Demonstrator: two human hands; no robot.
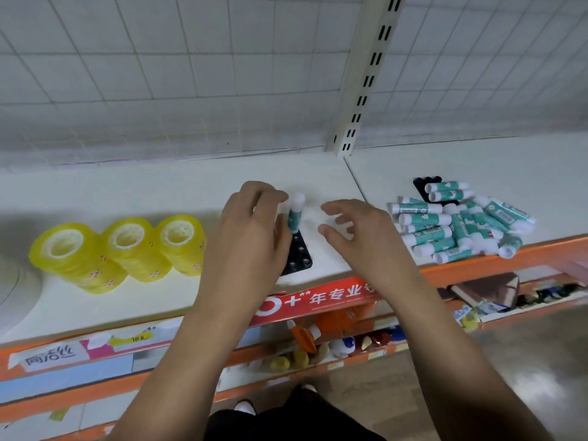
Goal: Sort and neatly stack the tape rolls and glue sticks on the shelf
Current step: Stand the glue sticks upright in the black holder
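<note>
Three stacks of yellow tape rolls (127,249) stand in a row at the left of the white shelf (159,189). My left hand (251,230) grips a teal-and-white glue stick (294,214) upright at the back of a black holder tray (299,253) with round holes. My right hand (359,233) hovers just right of the tray, fingers loosely curled and holding nothing. Several more glue sticks (458,224) lie in a loose pile at the right. A second black tray (423,189) lies partly under that pile.
A slotted metal upright (366,90) divides the wire-grid back panel. The shelf's orange front edge (509,259) carries a red banner (321,300) and price labels. Lower shelves hold mixed small goods (334,342). A tiled floor shows at the lower right.
</note>
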